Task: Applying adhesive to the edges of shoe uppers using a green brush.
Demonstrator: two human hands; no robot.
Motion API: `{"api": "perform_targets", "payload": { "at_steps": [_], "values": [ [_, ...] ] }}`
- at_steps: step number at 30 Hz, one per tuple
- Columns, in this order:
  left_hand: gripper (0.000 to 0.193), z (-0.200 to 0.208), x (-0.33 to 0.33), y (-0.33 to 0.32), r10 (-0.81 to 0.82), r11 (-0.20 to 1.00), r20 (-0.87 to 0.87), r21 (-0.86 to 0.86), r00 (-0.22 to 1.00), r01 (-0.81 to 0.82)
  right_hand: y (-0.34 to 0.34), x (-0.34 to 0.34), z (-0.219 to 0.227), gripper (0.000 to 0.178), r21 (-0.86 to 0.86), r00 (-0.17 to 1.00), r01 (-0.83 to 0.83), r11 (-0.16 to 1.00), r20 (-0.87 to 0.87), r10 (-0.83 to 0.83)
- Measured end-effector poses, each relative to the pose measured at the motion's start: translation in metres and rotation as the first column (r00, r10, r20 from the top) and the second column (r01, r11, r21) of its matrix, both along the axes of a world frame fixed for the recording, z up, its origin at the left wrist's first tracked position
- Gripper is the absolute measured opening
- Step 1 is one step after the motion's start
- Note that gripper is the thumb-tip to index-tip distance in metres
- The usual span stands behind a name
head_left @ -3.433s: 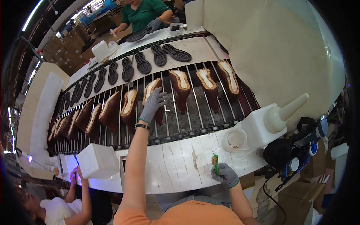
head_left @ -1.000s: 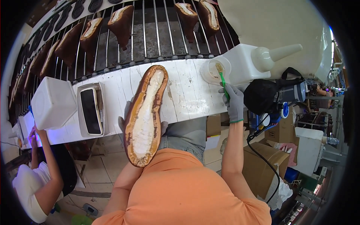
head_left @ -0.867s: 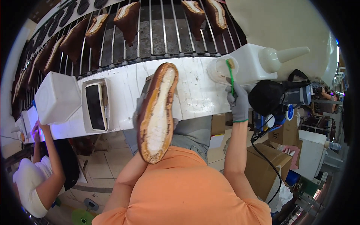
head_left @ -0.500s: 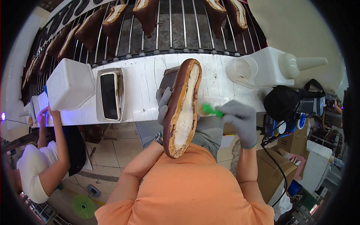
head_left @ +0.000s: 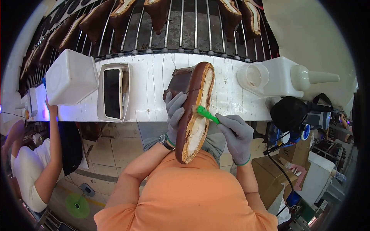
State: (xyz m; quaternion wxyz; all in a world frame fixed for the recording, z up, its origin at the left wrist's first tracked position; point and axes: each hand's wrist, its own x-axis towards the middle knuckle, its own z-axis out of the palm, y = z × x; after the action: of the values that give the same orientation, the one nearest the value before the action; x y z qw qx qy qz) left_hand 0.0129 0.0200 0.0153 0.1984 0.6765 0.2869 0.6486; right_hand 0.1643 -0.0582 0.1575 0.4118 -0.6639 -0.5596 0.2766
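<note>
A brown leather shoe upper on a last (head_left: 196,133) is held over the table's front edge. Its pale bottom, with a yellowish-brown folded rim, faces up. My left hand (head_left: 176,115), in a grey glove, is wrapped around its left side. In my right hand (head_left: 236,135), also gloved in grey, is a small brush with a green handle (head_left: 208,114). The brush's bristles touch the left rim of the bottom near the shoe's middle; the bristle tips are hard to make out.
On the white table (head_left: 154,82) stand a white plastic container (head_left: 72,77), a box with a phone (head_left: 112,93), a clear cup (head_left: 257,75) and a white bottle with a spout (head_left: 283,75). Beyond it, more shoe uppers (head_left: 158,15) sit on a metal-bar rack. At left is a co-worker's arm (head_left: 54,144).
My right hand has moved left, bringing the brush from beside the shoe upper onto its rim. The shoe upper has shifted slightly right, and more of my left hand shows.
</note>
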Motion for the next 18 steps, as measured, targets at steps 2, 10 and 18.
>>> {"api": "perform_targets", "payload": {
  "at_steps": [2, 10, 18],
  "values": [
    [0.067, 0.001, 0.0, 0.002, 0.0, 1.0, 0.001, 0.014, 1.0, 0.0, 0.006, 0.003, -0.001, 0.029, -0.03, 1.0, 0.03, 0.999, 0.008, -0.03],
    [0.06, 0.002, 0.004, 0.002, 0.054, 0.998, -0.045, 0.044, 0.998, -0.052, 0.039, 0.017, -0.014, 0.026, -0.044, 0.993, 0.105, 0.993, 0.056, -0.103],
    [0.058, 0.006, 0.002, 0.0, 0.042, 0.999, -0.066, 0.025, 0.997, -0.041, 0.076, 0.043, -0.036, 0.021, -0.021, 0.97, 0.168, 0.986, 0.182, -0.162]
  ]
}}
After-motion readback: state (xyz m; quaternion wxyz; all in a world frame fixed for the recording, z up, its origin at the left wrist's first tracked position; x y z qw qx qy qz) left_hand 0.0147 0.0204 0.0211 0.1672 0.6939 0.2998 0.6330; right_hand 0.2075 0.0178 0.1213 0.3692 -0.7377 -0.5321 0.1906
